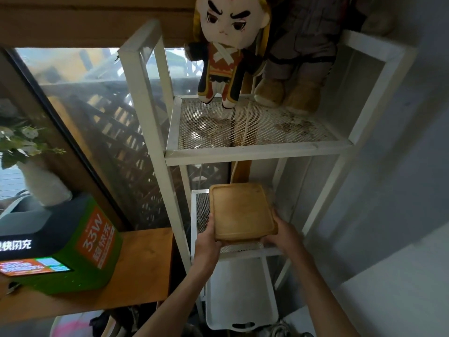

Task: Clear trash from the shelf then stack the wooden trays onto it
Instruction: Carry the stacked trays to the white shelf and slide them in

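Both hands, left hand [209, 239] and right hand [284, 235], grasp the wooden tray [241, 211] by its near corners. It is empty and sits over the middle mesh shelf [200, 210].

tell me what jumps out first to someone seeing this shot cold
Two hands, the left hand and right hand, hold a wooden tray by its near corners over the lower mesh shelf of a white rack. A plush doll with bold black eyebrows stands on the stained upper mesh shelf. At left, a green charging kiosk sits on a wooden counter.
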Motion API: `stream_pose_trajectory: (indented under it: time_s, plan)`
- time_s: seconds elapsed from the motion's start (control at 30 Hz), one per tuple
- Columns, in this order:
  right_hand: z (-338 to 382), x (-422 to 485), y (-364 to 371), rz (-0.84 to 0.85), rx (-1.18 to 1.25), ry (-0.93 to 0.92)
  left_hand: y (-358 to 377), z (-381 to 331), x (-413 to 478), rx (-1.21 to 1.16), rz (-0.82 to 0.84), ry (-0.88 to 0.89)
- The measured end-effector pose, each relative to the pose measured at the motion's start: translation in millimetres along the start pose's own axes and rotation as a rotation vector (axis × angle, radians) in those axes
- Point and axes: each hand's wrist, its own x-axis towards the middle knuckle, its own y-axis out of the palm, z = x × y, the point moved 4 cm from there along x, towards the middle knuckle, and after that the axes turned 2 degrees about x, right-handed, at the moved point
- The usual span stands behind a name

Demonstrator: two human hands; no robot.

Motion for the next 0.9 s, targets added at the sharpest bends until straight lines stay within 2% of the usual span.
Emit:
stream_pose_trajectory:
  time_s: [0.1, 0.2, 0.3, 0.43, 0.53, 0.63, 0.77, 0.8, 0.9]
  plan:
    - [-2.8, 1.3, -1.3, -0.001, -0.047, 0.017, 3.3, 4.3, 1.5, 0.034, 0.103, 0.029]
    - [-3.7, 2.3, -2.4, -0.01, -0.088, 0.031, -3.9, 12.4, 7.9, 0.107, 0.092, 0.011]
    - [-2.5, 2.7, -3.2, -0.006, -0.096, 0.017, -7.5, 8.3, 9.3, 0.025, 0.065, 0.011]
    - [-2.9, -3.1, 2.1, 0.019, -0.015, -0.04, -2.6, 14.1, 11.5, 0.077, 0.054, 0.009]
    - [-4.0, -10.6, 7.8, -0.027, 0.043, -0.062, 0.6, 13.3, 5.7, 0.034, 0.055, 0.093]
    - [-5.7, -12.3, 9.8, -0.057, 0.053, -0.053, 0.0, 14.2, 4.6, -0.165, 0.007, 0.089]
    - [-5.7, -12.1, 8.6, -0.058, 0.048, -0.072, -0.8, 10.1, 4.8, -0.034, 0.016, 0.049]
    - [-6.2, -11.9, 7.7, -0.035, 0.061, -0.07, 1.6, 13.0, 4.8, -0.042, 0.083, 0.03]
    - [-11.9, -9.8, 5.3, 0.05, 0.116, -0.057, -3.8, 18.0, 7.5, 0.037, 0.098, 0.046]
